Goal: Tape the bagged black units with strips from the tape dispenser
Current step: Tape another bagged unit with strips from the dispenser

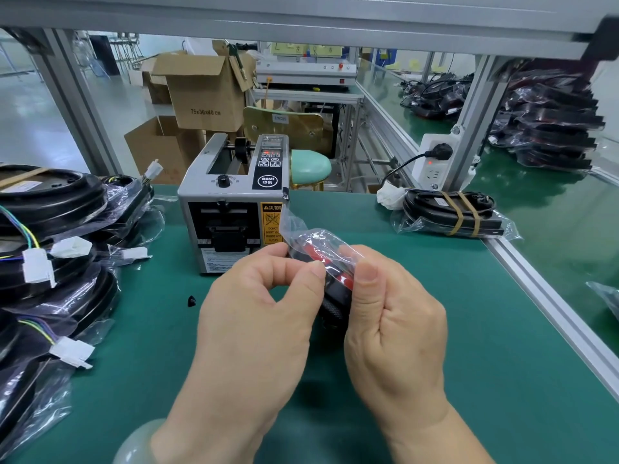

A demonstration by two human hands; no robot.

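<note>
left grip (pixel 261 296) pinches the bagged unit (pixel 321 249) by its plastic; right grip (pixel 395 313) clamps it under the thumb, so it sits between them. the tape dispenser (pixel 231 202) stands just beyond. the slick bag could slip and unfold if either pinch loosens.

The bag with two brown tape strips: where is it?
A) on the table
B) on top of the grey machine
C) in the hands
A: the taped bag lies flat on the green table, to the right of the grey machine.
</note>
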